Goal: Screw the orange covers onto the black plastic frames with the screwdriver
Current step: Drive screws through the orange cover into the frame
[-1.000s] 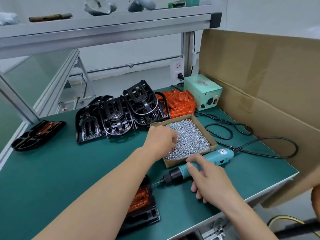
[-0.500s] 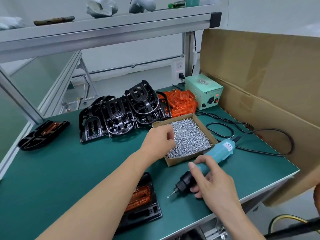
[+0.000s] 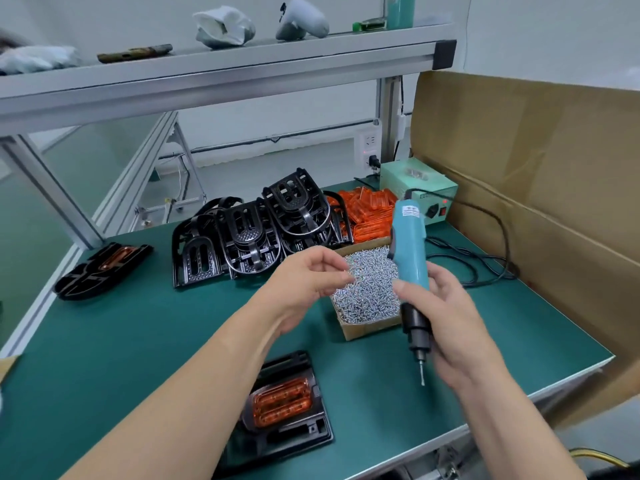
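Note:
My right hand (image 3: 450,323) grips the teal electric screwdriver (image 3: 408,251) upright, bit pointing down above the green mat. My left hand (image 3: 308,275) hovers over the left edge of the cardboard box of silver screws (image 3: 370,289), fingers curled with the tips pinched together; whether they hold a screw is too small to tell. A black plastic frame (image 3: 304,431) with an orange cover (image 3: 282,400) seated in it lies near the table's front edge, under my left forearm. Further black frames (image 3: 242,237) are stacked at the back, beside a pile of orange covers (image 3: 367,216).
Another frame with an orange cover (image 3: 100,268) lies at the far left. A pale green power supply (image 3: 419,188) stands at the back right, its black cable (image 3: 485,258) looping over the mat. A tall cardboard wall (image 3: 540,188) borders the right side. An aluminium shelf (image 3: 221,77) runs overhead.
My right hand has lifted the screwdriver off the mat and turned it upright. My left hand has risen out of the screw box with its fingertips pinched.

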The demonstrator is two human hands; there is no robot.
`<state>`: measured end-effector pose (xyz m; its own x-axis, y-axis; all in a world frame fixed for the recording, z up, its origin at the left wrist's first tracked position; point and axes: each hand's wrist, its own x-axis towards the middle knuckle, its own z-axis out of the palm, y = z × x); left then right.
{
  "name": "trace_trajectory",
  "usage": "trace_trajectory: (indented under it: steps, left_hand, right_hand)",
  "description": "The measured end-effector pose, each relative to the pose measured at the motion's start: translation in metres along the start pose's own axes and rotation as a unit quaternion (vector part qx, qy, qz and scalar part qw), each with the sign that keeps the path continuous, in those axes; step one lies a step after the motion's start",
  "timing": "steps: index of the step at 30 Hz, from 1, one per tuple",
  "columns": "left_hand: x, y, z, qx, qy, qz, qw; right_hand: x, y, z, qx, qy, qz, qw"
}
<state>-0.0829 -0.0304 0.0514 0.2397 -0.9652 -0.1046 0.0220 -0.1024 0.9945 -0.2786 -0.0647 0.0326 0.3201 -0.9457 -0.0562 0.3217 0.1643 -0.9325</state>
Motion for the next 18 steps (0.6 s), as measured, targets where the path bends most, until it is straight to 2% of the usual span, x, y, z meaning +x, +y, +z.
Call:
trace_trajectory:
  steps: [3, 7, 12, 18]
  left_hand:
    - [-0.013, 0.002, -0.009, -0.038, -0.006, -0.007, 0.999]
    - [-0.027, 0.001, -0.022, -0.067, 0.004, -0.013, 0.998]
    - [-0.042, -0.008, -0.039, -0.122, 0.011, -0.042, 0.992]
    - [-0.060, -0.021, -0.048, -0.195, 0.000, -0.053, 0.979]
  right_hand:
    - [0.013, 0.000, 0.015, 0.046, -0.065, 0.053, 0.995]
    - [0.023, 0.004, 0.037, 0.062, -0.090, 0.023, 0.994]
    - [0.036, -0.007, 0.058, 0.216, -0.119, 0.096, 0.964]
    - [0.039, -0.007, 0.075, 0.226, -0.145, 0.074, 0.960]
